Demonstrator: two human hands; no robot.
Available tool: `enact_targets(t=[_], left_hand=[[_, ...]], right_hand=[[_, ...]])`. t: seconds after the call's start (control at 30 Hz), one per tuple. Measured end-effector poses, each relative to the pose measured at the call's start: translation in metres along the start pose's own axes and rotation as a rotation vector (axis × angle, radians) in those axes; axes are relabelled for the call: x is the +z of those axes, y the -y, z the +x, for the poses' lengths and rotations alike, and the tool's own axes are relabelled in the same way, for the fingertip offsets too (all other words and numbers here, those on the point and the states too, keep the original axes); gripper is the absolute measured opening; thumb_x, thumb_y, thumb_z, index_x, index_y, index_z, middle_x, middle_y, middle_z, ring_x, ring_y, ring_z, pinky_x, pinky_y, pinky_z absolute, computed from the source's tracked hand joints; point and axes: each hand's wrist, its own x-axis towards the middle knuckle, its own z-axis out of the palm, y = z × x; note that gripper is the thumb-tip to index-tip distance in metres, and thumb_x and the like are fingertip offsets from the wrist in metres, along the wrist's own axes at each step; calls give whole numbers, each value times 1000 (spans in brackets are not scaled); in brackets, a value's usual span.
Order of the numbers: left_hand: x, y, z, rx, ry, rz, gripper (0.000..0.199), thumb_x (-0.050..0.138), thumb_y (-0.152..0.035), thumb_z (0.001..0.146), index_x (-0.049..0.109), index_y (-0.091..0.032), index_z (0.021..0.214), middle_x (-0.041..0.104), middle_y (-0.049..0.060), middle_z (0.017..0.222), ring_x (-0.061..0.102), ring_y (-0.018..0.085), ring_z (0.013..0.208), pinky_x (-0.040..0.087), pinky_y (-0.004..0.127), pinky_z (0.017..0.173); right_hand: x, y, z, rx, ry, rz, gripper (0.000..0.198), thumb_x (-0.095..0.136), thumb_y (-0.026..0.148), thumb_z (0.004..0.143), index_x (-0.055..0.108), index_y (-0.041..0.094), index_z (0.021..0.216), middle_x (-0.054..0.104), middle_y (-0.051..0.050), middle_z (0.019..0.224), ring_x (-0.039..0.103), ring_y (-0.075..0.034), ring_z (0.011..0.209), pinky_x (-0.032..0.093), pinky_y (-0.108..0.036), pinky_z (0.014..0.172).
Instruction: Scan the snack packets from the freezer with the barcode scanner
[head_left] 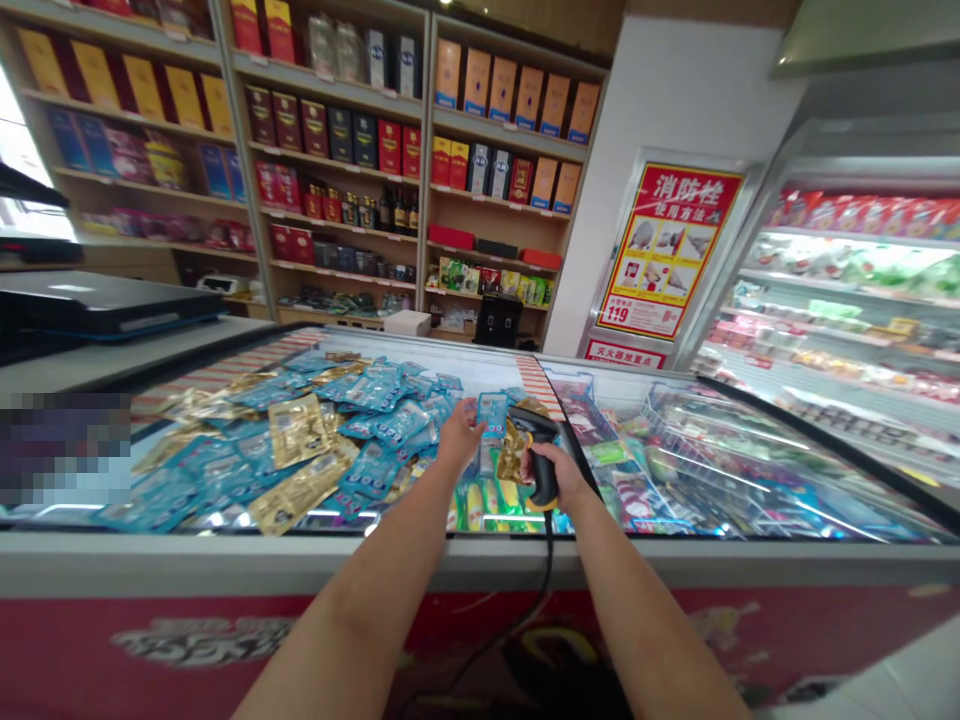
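handheld barcode scanner (541,468), black with yellow trim, was held over the glass-topped chest freezer (225,568), slightly right of the scene's middle. the right hand (555,475) was closed around its handle, with the fingers wrapped about the grip. a black cord (550,545) ran from the base of the handle down the freezer's near side. the left hand (459,435), just to the left, was partly closed, its thumb and fingers pinching the edge of a small blue packet (493,413). a gold packet (511,450) showed at the scanner's left side, partly hidden by it; whether the two touched could not be told. on the left, a heap of blue and gold packets (379,390) covered much of the glass. green and yellow packages (487,500) showed between the forearms, near the front edge. shelving (425,120) with boxed goods stood on the far side. a red-and-yellow fire hydrant poster (660,250) hung at far right, beside a refrigerated display case (877,145) with lit shelves.
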Motion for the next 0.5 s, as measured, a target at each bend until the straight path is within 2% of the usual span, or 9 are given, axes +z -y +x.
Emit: enact_targets(t=[0.13, 0.3, 0.4, 0.5], left_hand=[[-1, -1, 0, 12, 45, 38, 36, 64, -24, 77, 57, -13, 111, 69, 10, 92, 64, 21, 87, 47, 32, 80], [-2, -2, -1, 31, 43, 82, 37, 63, -27, 77, 58, -12, 111, 69, 12, 95, 63, 21, 86, 46, 31, 79], [-2, -1, -2, 41, 25, 98, 43, 63, -28, 77, 52, -15, 117, 68, 9, 92, 63, 19, 80, 47, 31, 76], [-1, 1, -2, 44, -92, 76, 50, 58, -29, 79, 41, -18, 125, 66, 7, 94, 62, 16, 68, 49, 31, 69]], right_hand=[[2, 0, -1, -30, 0, 29, 21, 60, 35, 71, 62, 14, 67, 60, -3, 56, 54, -12, 51, 41, -23, 51], [3, 1, -2, -28, -5, 52, 19, 62, 33, 71, 62, 15, 73, 61, -2, 58, 54, -13, 50, 41, -25, 50], [3, 2, -2, -25, -12, 75, 18, 62, 33, 71, 62, 15, 73, 62, -2, 59, 54, -13, 51, 41, -24, 50], [2, 3, -2, -2, -35, 116, 19, 63, 34, 70, 62, 15, 76, 62, -2, 61, 54, -13, 51, 41, -24, 49]])
